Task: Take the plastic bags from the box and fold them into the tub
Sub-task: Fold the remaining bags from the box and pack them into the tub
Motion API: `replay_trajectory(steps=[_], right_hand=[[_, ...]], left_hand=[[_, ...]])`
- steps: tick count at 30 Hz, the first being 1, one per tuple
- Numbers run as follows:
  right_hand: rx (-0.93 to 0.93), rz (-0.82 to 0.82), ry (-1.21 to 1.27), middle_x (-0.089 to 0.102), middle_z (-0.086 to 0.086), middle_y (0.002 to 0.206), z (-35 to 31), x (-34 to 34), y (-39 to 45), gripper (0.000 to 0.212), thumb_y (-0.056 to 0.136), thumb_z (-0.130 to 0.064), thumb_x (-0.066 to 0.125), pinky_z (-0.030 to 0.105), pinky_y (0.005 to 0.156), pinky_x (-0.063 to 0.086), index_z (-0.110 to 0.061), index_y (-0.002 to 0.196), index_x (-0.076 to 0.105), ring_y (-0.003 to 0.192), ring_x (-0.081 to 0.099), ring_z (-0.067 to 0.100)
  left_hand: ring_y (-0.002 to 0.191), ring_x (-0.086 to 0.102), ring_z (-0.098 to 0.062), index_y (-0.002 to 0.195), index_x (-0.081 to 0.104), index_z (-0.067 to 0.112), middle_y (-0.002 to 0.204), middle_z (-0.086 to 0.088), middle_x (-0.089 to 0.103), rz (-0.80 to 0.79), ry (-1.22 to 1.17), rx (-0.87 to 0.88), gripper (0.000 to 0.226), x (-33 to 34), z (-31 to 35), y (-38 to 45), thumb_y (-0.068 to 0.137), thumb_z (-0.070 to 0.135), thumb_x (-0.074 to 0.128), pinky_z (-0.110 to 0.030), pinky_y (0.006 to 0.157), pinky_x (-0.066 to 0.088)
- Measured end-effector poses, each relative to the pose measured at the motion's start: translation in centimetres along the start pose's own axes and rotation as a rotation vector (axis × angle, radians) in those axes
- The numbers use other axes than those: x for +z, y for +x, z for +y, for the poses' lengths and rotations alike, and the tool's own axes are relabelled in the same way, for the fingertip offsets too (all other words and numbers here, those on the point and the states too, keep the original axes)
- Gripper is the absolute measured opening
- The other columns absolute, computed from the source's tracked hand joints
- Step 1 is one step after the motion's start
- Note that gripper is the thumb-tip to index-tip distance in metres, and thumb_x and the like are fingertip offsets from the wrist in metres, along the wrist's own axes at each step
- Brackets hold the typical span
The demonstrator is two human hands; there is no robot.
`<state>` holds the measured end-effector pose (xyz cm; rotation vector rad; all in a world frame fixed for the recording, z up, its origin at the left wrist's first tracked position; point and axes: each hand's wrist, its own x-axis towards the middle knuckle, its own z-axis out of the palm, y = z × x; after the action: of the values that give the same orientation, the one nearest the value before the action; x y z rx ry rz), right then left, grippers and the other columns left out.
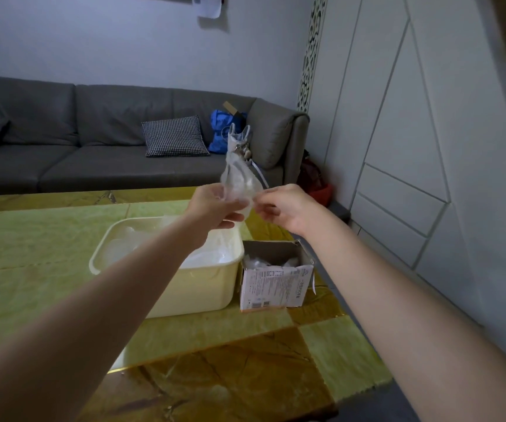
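We hold a clear plastic bag [239,181] up above the surface [47,248], our left hand [215,207] gripping its lower end and our right hand [282,205] pinching it beside the left. The surface is glossy green and amber stone. Near its right edge sit a cream tub [184,287] with clear plastic inside and, just beside it, an open cardboard box [273,287] with more bags. Beyond stands a grey sofa [93,132] with a checked cushion [174,136].
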<state>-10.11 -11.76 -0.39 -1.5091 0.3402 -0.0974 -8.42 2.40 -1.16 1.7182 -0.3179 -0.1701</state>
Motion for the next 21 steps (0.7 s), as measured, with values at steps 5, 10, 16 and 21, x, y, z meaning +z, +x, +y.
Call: replay_trajectory(steps=[5,10,16,21], right_hand=[[-0.046,0.122,0.034,0.056,0.011,0.071,0.2,-0.7,0.6,0.030,0.084,0.020,0.042,0.016,0.037,0.041,-0.008,0.080,0.052,0.054,0.050,0.015],[-0.054,-0.052,0.018,0.059,0.014,0.084,0.8,0.0,0.3,0.034,0.086,0.018,0.048,0.019,0.042,0.039,-0.014,0.096,0.049,0.057,0.051,0.015],[-0.074,-0.311,0.066,0.062,0.009,0.089,3.1,3.4,1.5,0.038,0.085,0.009,0.058,0.023,0.053,0.043,-0.025,0.101,0.053,0.070,0.053,0.017],[-0.113,-0.234,-0.399,0.052,0.004,0.090,5.4,5.8,3.0,0.038,0.085,0.013,0.053,0.020,0.047,0.038,-0.019,0.105,0.049,0.060,0.048,0.014]], left_hand=[[0.049,0.053,-0.002,0.089,0.059,0.010,0.071,0.000,0.056,-0.058,-0.191,-0.024,0.013,-2.6,-0.2,0.0,0.086,0.022,0.062,-0.012,0.046,0.045],[0.054,0.042,-0.007,0.078,0.054,0.010,0.068,-0.001,0.049,0.190,-0.248,-0.163,0.015,-6.7,-1.3,1.0,0.089,0.020,0.059,-0.013,0.039,0.038],[0.054,0.043,-0.009,0.075,0.053,0.009,0.066,-0.002,0.048,0.447,-0.170,-0.273,0.018,-11.0,-3.0,2.2,0.089,0.018,0.060,-0.016,0.035,0.037],[0.109,0.048,-0.037,0.123,0.043,0.002,0.123,-0.021,0.044,0.780,0.530,-0.140,0.043,-14.1,-4.3,2.6,0.087,0.020,0.057,-0.041,0.092,0.044]])
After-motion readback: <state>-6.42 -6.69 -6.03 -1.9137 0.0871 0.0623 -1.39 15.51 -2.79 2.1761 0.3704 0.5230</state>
